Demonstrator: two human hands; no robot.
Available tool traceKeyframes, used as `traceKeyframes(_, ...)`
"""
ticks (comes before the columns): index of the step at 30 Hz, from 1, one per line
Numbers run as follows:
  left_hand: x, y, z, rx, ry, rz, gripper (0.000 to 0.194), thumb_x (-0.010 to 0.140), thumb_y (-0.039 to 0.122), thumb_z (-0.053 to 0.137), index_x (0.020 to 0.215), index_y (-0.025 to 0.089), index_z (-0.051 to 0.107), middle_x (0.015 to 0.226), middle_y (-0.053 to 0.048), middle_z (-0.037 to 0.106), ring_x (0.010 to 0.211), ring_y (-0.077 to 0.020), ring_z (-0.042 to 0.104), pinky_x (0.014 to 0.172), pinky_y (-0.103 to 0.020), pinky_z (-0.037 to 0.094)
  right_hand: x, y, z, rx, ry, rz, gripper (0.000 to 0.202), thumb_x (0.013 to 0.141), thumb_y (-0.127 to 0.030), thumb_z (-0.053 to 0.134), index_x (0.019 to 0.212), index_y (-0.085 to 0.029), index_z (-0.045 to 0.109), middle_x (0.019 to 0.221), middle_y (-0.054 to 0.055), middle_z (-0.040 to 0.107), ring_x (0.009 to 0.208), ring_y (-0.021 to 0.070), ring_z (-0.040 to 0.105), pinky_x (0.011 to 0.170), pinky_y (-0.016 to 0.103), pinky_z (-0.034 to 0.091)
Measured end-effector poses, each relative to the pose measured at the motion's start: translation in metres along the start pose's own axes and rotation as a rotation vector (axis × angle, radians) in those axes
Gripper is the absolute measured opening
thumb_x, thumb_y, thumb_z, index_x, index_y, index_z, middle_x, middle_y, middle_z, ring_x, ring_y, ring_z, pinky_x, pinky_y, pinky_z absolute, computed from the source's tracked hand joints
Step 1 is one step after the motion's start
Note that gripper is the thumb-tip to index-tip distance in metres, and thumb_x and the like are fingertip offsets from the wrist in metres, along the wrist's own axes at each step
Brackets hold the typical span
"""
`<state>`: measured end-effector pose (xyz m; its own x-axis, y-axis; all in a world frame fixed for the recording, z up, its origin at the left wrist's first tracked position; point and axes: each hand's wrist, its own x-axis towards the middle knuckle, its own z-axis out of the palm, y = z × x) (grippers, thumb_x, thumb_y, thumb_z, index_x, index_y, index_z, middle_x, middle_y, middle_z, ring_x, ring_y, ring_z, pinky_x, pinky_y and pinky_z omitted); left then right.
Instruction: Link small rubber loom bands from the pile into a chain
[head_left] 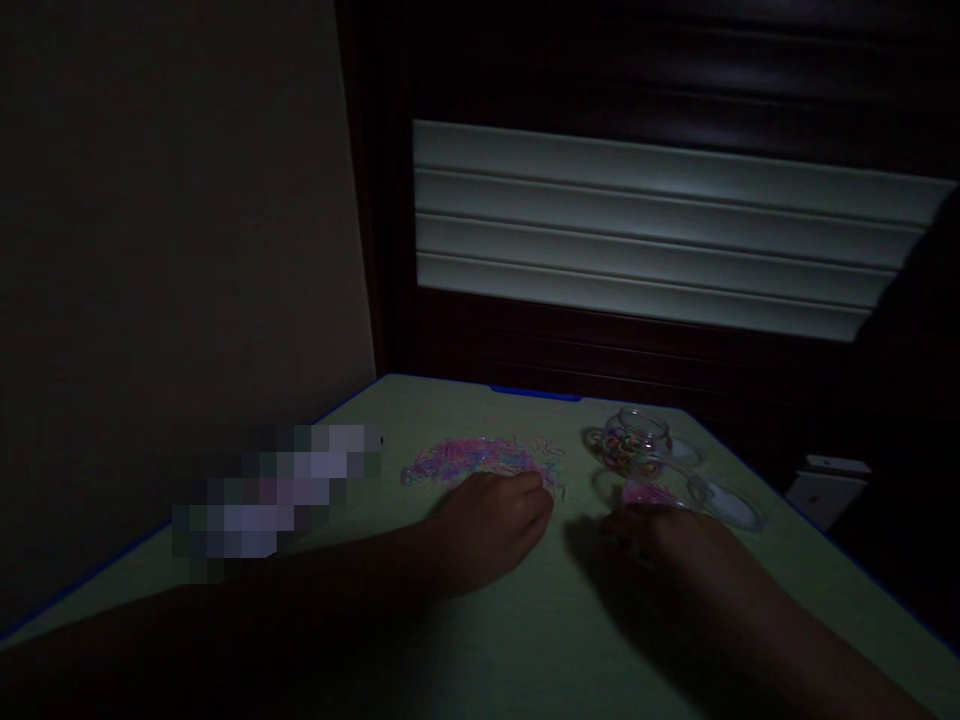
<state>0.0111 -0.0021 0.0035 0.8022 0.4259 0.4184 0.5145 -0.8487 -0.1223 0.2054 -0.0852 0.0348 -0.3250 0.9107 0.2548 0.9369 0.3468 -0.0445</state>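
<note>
Pink, purple and bluish bits are heaped in a loose pile point(480, 460) on the far half of a pale greenish table point(480, 660), all thin little pieces, with strays scattered round the edges. Left hand point(499, 520) is right at the near side of that pile, knuckles up, fingers curled in and pressed together; the tips are tucked out of sight, so can't tell if it's pinching anything. Right hand point(656, 530) is over to the right, fingers bent down just in front of a clear tub point(671, 483) with pink stuff in it. Way too dark to say what that hand has, if anything, or whether its fingertips meet. Just behind the tub is an open clear jar point(637, 440) partly filled with mixed-colour pieces. I count 2 clear round lids, 1 beside the jar point(684, 453) and 1 right of the tub point(735, 507), both flat on the table. Table has a blue edge point(536, 394). Left side has a pixelated patch point(277, 500), no telling what's under it. Past the right edge sits a white box point(825, 495), and behind everything there's dark wood with 4 pale slats point(637, 230), plus a plain wall point(172, 220) on the left.
</note>
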Motion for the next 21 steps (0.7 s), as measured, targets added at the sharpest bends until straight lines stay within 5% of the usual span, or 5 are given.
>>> traceKeyframes(8,0.004,-0.031,-0.009,0.131,-0.050,-0.188,0.019,0.085,0.016,0.039,0.079,0.015,0.057,0.078,-0.003,0.056,0.063,-0.0135,0.055,0.056,-0.025,0.041,-0.001,-0.002,0.000,0.030,-0.004,0.011,0.022,0.081,-0.016,0.043,0.066,-0.020,0.059,0.066,0.002,0.064,0.052,0.0113,0.057,0.046,0.020,0.035)
traceKeyframes(21,0.002,-0.038,0.001,0.277,-0.076,-0.157,0.018,0.081,0.008,0.039,0.086,0.015,0.056,0.085,-0.005,0.056,0.066,-0.0154,0.055,0.055,-0.026,0.043,-0.001,0.000,0.001,0.043,0.004,-0.014,0.022,0.082,-0.017,0.042,0.069,-0.022,0.060,0.064,0.000,0.063,0.051,0.0110,0.055,0.045,0.021,0.033)
